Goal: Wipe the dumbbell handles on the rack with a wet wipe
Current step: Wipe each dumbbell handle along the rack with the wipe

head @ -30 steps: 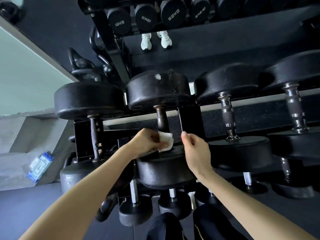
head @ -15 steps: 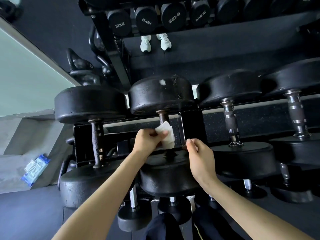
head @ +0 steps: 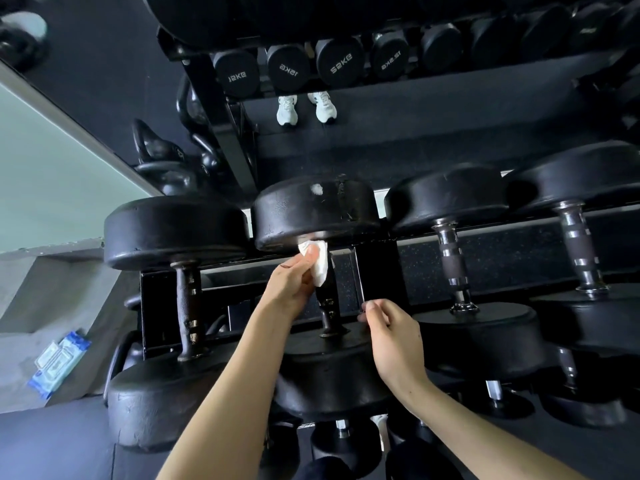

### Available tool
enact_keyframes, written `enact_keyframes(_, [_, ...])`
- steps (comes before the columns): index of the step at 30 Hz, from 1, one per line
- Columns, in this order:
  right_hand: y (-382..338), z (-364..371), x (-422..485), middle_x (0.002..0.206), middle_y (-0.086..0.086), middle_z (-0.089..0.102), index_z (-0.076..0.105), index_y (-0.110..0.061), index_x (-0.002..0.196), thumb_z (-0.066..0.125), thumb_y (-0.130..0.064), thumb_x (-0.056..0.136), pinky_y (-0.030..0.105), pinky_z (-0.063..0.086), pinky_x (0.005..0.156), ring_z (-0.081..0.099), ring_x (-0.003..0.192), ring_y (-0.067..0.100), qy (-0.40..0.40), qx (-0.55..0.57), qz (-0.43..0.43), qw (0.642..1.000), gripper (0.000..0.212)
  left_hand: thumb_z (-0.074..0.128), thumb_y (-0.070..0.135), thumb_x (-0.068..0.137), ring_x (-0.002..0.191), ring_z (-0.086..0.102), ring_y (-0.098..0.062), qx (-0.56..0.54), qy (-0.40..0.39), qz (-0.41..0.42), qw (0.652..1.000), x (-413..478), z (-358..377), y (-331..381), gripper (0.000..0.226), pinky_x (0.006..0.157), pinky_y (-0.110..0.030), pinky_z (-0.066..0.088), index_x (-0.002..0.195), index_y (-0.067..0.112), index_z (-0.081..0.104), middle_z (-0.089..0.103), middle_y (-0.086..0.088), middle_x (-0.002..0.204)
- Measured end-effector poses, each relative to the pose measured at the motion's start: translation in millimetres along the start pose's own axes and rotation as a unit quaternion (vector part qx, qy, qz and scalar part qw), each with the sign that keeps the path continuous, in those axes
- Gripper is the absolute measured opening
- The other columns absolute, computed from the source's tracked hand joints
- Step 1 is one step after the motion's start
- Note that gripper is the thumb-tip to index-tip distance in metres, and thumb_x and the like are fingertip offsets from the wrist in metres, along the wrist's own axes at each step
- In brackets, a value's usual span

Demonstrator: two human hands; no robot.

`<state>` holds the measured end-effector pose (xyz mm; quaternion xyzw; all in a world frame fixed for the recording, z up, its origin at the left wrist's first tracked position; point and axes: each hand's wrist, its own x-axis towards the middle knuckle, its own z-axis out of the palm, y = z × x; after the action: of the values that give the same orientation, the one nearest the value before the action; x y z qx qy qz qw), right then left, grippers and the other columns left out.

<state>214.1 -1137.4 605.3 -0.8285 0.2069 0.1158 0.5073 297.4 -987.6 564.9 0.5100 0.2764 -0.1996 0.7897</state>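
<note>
White and crumpled, the wet wipe [head: 319,263] sits at the far end of the dumbbell handle [head: 328,299], just under the far head of the worn dumbbell [head: 313,209], which is second from the left on the rack [head: 379,271]. The left hand [head: 291,284] holds the wipe there, its grip curled round the wipe and pressing it against the handle.

The right hand [head: 393,341] hovers just right of the same handle, above the dumbbell's near head. Its fingers are loosely curled, and the thumb and forefinger tips meet at the edge of the rack's thin metal divider (whether this grip pinches the divider or only touches it, I cannot tell).

To the left lies another dumbbell with a rusty handle [head: 187,306]. To the right are two with chrome-banded handles [head: 450,261]. Farther off, a row of small dumbbells [head: 287,69] fills an upper shelf. A blue pack of wipes [head: 59,362] rests on the grey ledge at the far left.
</note>
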Motion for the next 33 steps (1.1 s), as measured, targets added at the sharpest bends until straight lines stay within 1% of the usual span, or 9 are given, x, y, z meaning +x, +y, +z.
enact_keyframes(4, [0, 0, 0, 0.083, 0.019, 0.064, 0.057, 0.003, 0.084, 0.045, -0.026, 0.095, 0.02, 0.032, 0.052, 0.046, 0.061, 0.011, -0.006, -0.002, 0.002, 1.0, 0.034, 0.057, 0.035, 0.081, 0.075, 0.063, -0.015, -0.016, -0.022, -0.019, 0.999, 5, -7, 5, 0.033, 0.071, -0.023, 0.054, 0.094, 0.006, 0.065, 0.067, -0.006, 0.086])
enact_keyframes(6, [-1, 0, -1, 0.084, 0.02, 0.064, 0.057, 0.004, 0.086, 0.044, -0.026, 0.095, 0.023, 0.033, 0.052, 0.045, 0.06, 0.011, -0.011, -0.002, 0.007, 1.0, 0.034, 0.06, 0.032, 0.088, 0.068, 0.053, -0.01, -0.013, -0.014, -0.023, 1.0, 3, -5, 5, 0.019, 0.065, -0.019, 0.048, 0.08, 0.014, 0.06, 0.055, 0.0, 0.078])
enact_keyframes(10, [-2, 0, -3, 0.083, 0.018, 0.066, 0.058, 0.001, 0.085, 0.043, -0.028, 0.096, 0.03, 0.037, 0.055, 0.048, 0.059, 0.015, -0.011, -0.006, 0.006, 1.0, 0.034, 0.05, 0.025, 0.097, 0.049, 0.047, -0.003, 0.089, 0.015, 0.007, 0.996, -9, 2, 9, 0.035, 0.058, -0.017, 0.043, 0.064, 0.014, 0.049, 0.049, 0.01, 0.05])
enact_keyframes(16, [-4, 1, -2, 0.077, 0.012, 0.066, 0.059, -0.002, 0.081, 0.045, -0.028, 0.095, 0.038, 0.045, 0.067, 0.06, 0.075, 0.026, 0.009, -0.001, 0.001, 1.0, 0.033, 0.075, 0.028, 0.08, 0.059, 0.05, -0.017, 0.295, 0.035, 0.082, 0.951, -25, -4, 3, 0.026, 0.057, -0.028, 0.042, 0.065, 0.009, 0.067, 0.057, -0.003, 0.06])
enact_keyframes(21, [-6, 0, -3, 0.078, 0.009, 0.067, 0.062, -0.007, 0.084, 0.045, -0.026, 0.094, 0.037, 0.046, 0.072, 0.06, 0.078, 0.024, 0.012, 0.004, 0.012, 1.0, 0.028, 0.077, 0.035, 0.075, 0.047, 0.025, -0.015, 0.491, 0.076, 0.052, 0.866, -41, 2, 5, 0.058, 0.046, -0.028, 0.019, 0.044, 0.016, 0.033, 0.028, 0.004, 0.045])
enact_keyframes(25, [-7, -1, -3, 0.085, -0.002, 0.068, 0.064, -0.016, 0.088, 0.047, -0.023, 0.091, 0.031, 0.043, 0.071, 0.061, 0.084, 0.018, -0.008, 0.017, 0.031, 0.999, 0.019, 0.076, 0.036, 0.075, 0.045, 0.03, -0.012, 0.633, 0.042, 0.056, 0.771, -56, 0, 22, 0.053, 0.039, -0.022, 0.026, 0.045, 0.013, 0.039, 0.032, 0.0, 0.047])
enact_keyframes(27, [-7, -3, -1, 0.093, -0.005, 0.068, 0.065, -0.017, 0.095, 0.053, -0.03, 0.089, 0.027, 0.045, 0.077, 0.061, 0.092, 0.015, -0.023, 0.011, 0.043, 0.999, 0.019, 0.077, 0.029, 0.074, 0.046, 0.034, -0.015, 0.609, 0.061, 0.086, 0.786, -63, -4, 29, 0.043, 0.043, -0.022, 0.024, 0.049, 0.005, 0.052, 0.038, -0.002, 0.048])
enact_keyframes(30, [-13, -10, -1, 0.11, -0.009, 0.066, 0.064, -0.022, 0.111, 0.062, -0.054, 0.08, 0.028, 0.043, 0.096, 0.058, 0.106, 0.009, -0.058, 0.034, 0.045, 0.997, 0.045, 0.078, 0.025, 0.073, 0.055, 0.047, -0.017, 0.527, 0.083, 0.156, 0.831, -78, 6, 41, 0.031, 0.055, -0.03, 0.036, 0.071, -0.003, 0.068, 0.058, -0.01, 0.059])
enact_keyframes(33, [-29, -23, -4, 0.11, -0.013, 0.066, 0.065, -0.025, 0.112, 0.067, -0.063, 0.07, 0.026, 0.044, 0.094, 0.058, 0.104, 0.004, -0.093, 0.081, 0.014, 0.992, 0.057, 0.077, 0.027, 0.072, 0.06, 0.05, -0.013, 0.481, 0.04, 0.17, 0.859, -91, 28, 42, 0.027, 0.06, -0.03, 0.039, 0.075, 0.001, 0.07, 0.065, -0.016, 0.066])
